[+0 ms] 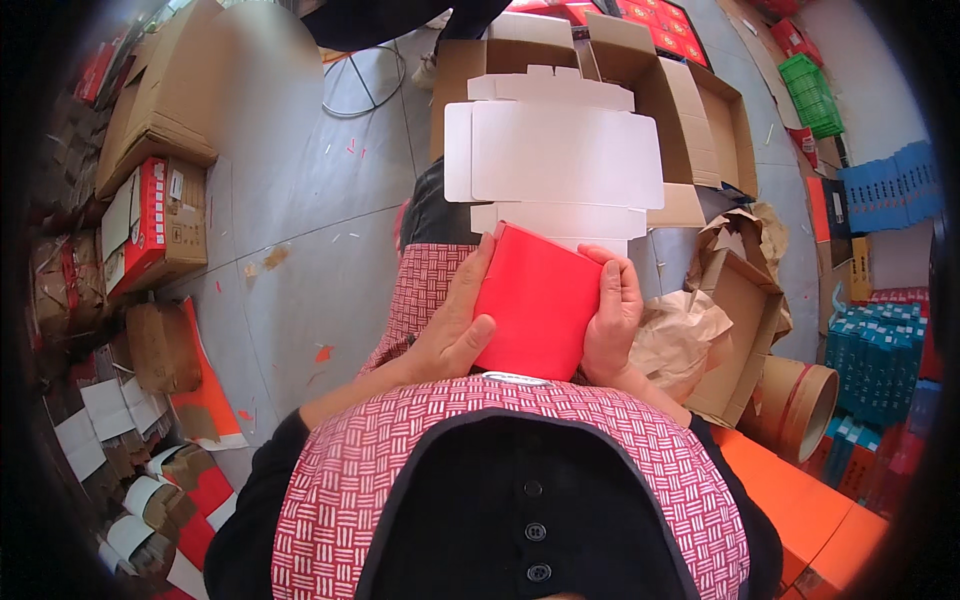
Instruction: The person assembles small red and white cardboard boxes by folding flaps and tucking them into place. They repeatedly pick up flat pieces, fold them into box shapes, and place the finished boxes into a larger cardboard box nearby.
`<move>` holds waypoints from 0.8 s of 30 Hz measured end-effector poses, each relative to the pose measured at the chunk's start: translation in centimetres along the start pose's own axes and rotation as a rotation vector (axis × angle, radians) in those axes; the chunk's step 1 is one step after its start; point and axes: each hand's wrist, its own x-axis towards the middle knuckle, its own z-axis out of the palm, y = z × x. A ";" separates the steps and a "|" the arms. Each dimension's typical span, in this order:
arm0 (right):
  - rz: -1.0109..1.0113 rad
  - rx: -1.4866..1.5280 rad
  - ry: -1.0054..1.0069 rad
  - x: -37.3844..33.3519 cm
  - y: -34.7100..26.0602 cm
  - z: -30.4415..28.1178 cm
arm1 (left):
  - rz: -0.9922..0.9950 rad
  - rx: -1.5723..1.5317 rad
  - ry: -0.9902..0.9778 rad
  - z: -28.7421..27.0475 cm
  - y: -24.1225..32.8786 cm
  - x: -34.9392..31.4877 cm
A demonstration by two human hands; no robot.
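A plain red rectangular packet [535,300] rests upright against my apron, tilted a little, between my two hands. My left hand [455,325] grips its left edge, fingers stretched along the side and thumb toward the front. On the opposite edge my right hand [613,315] holds it with curled fingers. Whether it is a box or a stack of paper I cannot tell. Just beyond the packet lies an unfolded white carton blank [560,150] with creased flaps. Its near flap is partly covered by the packet's top.
Opened brown cardboard boxes [665,130] stand behind the blank. Crumpled brown paper [680,335] and a cardboard tube [800,405] are at right, near an orange surface [800,500]. Teal packages [875,360] and a green crate [810,95] line the right side; cartons [160,110] fill the left.
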 end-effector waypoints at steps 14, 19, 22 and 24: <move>-1.149 -0.889 -0.706 9.8 -8.5 -2.8 | -0.388 -0.984 -0.085 -4.9 4.0 7.6; -0.744 -0.413 -0.300 16.0 -8.8 -4.1 | 0.123 0.704 0.190 -6.9 1.2 13.6; -0.164 0.036 -0.026 21.9 -6.7 -5.5 | 0.022 1.178 -0.017 -3.7 -1.2 14.0; -0.131 0.195 0.121 26.3 -4.0 -7.6 | 0.038 1.249 -0.058 -2.6 -2.3 13.4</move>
